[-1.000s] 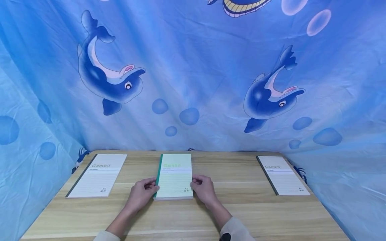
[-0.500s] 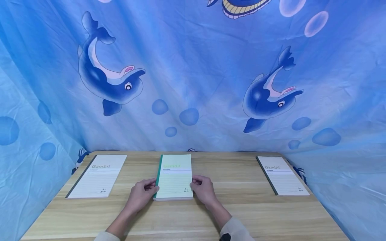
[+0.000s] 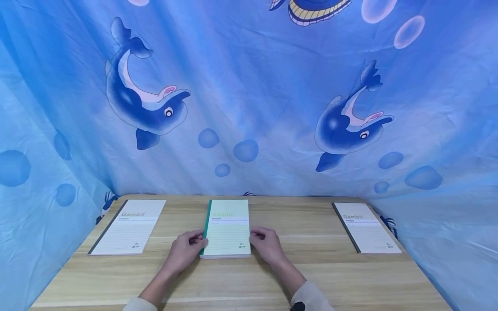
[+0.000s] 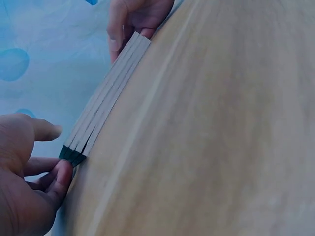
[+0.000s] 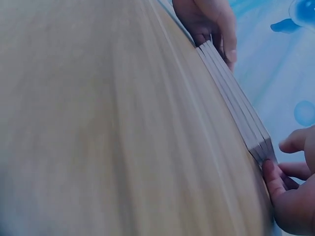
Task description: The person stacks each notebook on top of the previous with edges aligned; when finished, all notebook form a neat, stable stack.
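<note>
A stack of several notebooks (image 3: 227, 233) lies at the middle of the table, its top cover pale green with a dark green spine and the word "Gambit". My left hand (image 3: 184, 249) is at the spine side, bent fingers (image 4: 61, 179) right at the lower spines. In the left wrist view its thumb stands a little off the top cover. At the opposite side is my right hand (image 3: 268, 247), a fingertip at the stack's near corner and the thumb (image 5: 293, 141) raised apart from it. The notebooks' page edges (image 4: 108, 96) lie nearly flush.
A white notebook (image 3: 130, 229) with a dark spine lies at the table's left. Another white notebook (image 3: 367, 229) lies at the right, near that edge. Behind the wooden table (image 3: 233, 285) hangs a blue curtain (image 3: 264, 86) printed with dolphins and bubbles.
My right hand has shifted slightly right, its thumb easing off the cover's edge. The left hand and the stack stay together; the head view itself shifts a little.
</note>
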Action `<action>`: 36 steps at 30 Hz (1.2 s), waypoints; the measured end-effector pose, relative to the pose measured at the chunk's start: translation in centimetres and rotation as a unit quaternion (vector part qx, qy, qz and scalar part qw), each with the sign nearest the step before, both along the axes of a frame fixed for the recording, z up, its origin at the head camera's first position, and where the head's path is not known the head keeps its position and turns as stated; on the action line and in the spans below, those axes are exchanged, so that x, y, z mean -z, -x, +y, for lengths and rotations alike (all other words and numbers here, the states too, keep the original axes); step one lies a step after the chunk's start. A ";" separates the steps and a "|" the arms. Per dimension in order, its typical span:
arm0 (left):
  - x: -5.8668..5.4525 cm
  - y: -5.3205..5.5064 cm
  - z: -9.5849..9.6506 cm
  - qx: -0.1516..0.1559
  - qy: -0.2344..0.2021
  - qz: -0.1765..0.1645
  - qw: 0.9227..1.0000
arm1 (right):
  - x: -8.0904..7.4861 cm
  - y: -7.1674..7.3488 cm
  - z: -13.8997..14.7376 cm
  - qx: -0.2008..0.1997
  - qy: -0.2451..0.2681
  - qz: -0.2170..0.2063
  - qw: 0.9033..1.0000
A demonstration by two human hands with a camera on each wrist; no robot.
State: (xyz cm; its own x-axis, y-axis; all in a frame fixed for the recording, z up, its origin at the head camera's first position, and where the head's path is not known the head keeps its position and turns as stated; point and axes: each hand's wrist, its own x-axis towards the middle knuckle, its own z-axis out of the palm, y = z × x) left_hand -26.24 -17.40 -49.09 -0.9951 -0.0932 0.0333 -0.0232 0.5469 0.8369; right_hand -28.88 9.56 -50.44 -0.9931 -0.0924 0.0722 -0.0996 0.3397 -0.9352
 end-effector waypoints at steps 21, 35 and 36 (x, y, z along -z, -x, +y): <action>-5.5 -0.9 8.6 0.123 -0.123 0.066 0.983 | -3.3 -2.5 14.5 0.005 0.037 -0.050 0.998; -6.9 0.1 19.4 0.254 -0.129 0.050 0.957 | -5.4 -2.9 25.0 0.102 -0.003 -0.052 0.993; -6.9 0.3 20.2 0.255 -0.132 0.042 0.957 | -5.4 -2.8 25.7 0.109 -0.012 -0.055 0.992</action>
State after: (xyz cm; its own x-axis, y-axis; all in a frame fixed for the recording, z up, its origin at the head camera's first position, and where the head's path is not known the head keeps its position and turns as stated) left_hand -26.50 2.84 -42.21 -0.9080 0.3881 0.1579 0.2645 0.2386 0.9344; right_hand -26.07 35.27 -45.02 -0.9915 0.1245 -0.0369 0.0804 0.3652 -0.9274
